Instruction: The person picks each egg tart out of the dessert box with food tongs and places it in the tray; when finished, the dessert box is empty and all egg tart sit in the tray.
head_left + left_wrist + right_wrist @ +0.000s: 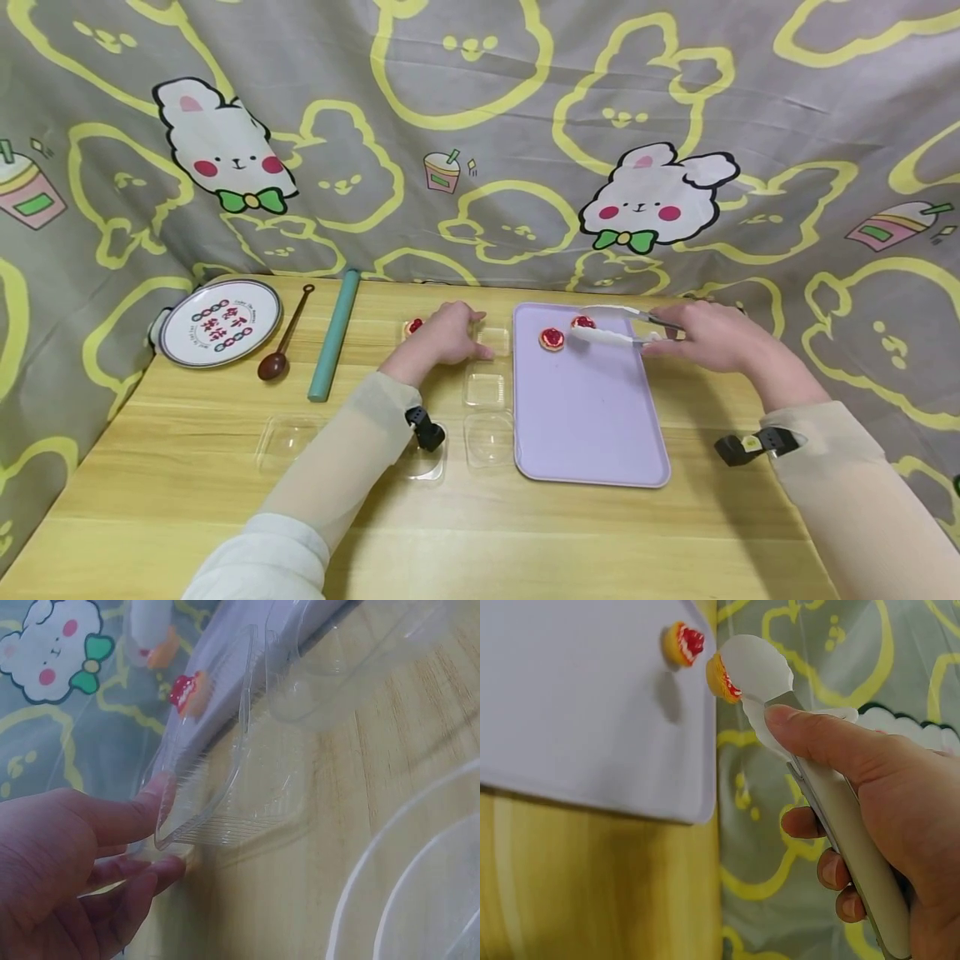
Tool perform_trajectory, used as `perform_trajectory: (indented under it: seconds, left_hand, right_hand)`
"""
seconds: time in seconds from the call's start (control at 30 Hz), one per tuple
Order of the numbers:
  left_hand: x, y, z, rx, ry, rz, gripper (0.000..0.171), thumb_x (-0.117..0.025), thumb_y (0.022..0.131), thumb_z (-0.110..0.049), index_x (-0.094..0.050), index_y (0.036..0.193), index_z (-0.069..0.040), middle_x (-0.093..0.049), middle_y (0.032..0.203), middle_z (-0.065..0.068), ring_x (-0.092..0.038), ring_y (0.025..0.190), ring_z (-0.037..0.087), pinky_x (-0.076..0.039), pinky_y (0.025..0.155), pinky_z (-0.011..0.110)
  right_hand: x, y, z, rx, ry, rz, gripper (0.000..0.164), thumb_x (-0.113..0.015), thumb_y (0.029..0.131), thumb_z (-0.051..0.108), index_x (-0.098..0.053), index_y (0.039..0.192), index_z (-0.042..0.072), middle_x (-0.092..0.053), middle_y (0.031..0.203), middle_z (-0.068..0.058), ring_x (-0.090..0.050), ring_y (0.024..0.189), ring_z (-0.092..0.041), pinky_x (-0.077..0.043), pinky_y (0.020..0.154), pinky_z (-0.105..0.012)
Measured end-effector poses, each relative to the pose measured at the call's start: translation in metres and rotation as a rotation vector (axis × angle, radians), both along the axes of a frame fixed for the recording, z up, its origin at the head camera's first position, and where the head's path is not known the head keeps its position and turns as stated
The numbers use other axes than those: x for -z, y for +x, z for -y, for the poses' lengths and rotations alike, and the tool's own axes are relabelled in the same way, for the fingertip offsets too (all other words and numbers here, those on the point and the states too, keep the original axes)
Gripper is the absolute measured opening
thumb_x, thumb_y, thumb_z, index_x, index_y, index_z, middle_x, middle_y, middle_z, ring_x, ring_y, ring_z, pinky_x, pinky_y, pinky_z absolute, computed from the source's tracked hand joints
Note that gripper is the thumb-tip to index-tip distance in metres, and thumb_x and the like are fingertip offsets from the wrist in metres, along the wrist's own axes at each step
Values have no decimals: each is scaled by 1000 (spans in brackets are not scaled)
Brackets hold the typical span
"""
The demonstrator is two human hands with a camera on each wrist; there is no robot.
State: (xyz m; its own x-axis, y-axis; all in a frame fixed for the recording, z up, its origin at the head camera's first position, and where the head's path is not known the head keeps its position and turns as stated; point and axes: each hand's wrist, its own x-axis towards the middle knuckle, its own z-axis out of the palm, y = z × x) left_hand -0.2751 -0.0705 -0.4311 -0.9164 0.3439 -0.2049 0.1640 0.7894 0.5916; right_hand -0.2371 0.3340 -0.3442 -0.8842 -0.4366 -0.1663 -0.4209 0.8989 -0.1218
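Gripping the tongs [836, 810] in our curled right hand [693, 332], we have their white tips parted, with a red-topped tart [582, 322] between them over the far end of the lilac tray [592, 417]; we cannot tell whether both tips press it. Another tart [552, 338] sits just beside it on the tray. Our left hand [442, 333], thumb and fingers slightly apart, pinches the edge of a clear container [225, 831] near the tray's left side. Farther left on our bench [450, 542] lie a green rod [333, 342], a brown spoon [273, 365] and a white plate [221, 323].
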Motion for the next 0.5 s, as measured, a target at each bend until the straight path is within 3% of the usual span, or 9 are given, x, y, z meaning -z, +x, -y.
perform_trajectory:
  seconds: [0.1,0.17,0.3,0.5]
  left_hand:
    - [1,1,-1,-2,1,2,83,-93,83,-37,-57,153,-9,-53,156,16,-42,147,36,-36,120,46]
    - [1,1,-1,-5,1,4,83,-93,83,-37,-57,153,-9,-53,156,16,-41,147,36,-35,121,47]
    - [0,1,-1,-4,-2,5,83,-93,84,-37,-57,153,-9,-53,156,16,-41,148,36,-35,121,47]
    - [-4,1,-2,-1,-7,7,83,-93,84,-36,-56,153,-8,-53,155,16,-42,147,35,-36,120,46]
  right_hand:
    - [7,1,-8,4,9,-5,83,-72,94,64,-63,143,-3,-71,128,-20,-69,109,-38,-54,90,-64]
    - [12,2,-12,2,19,-11,79,-72,94,63,-66,140,0,-74,113,-13,-69,98,-31,-56,80,-58]
    - [19,3,-19,-15,23,-31,65,-75,94,59,-71,132,7,-63,86,4,-58,79,-19,-48,62,-42]
    - [27,4,-25,-28,14,-33,69,-74,94,61,-70,133,4,-63,86,6,-58,79,-18,-47,66,-40]
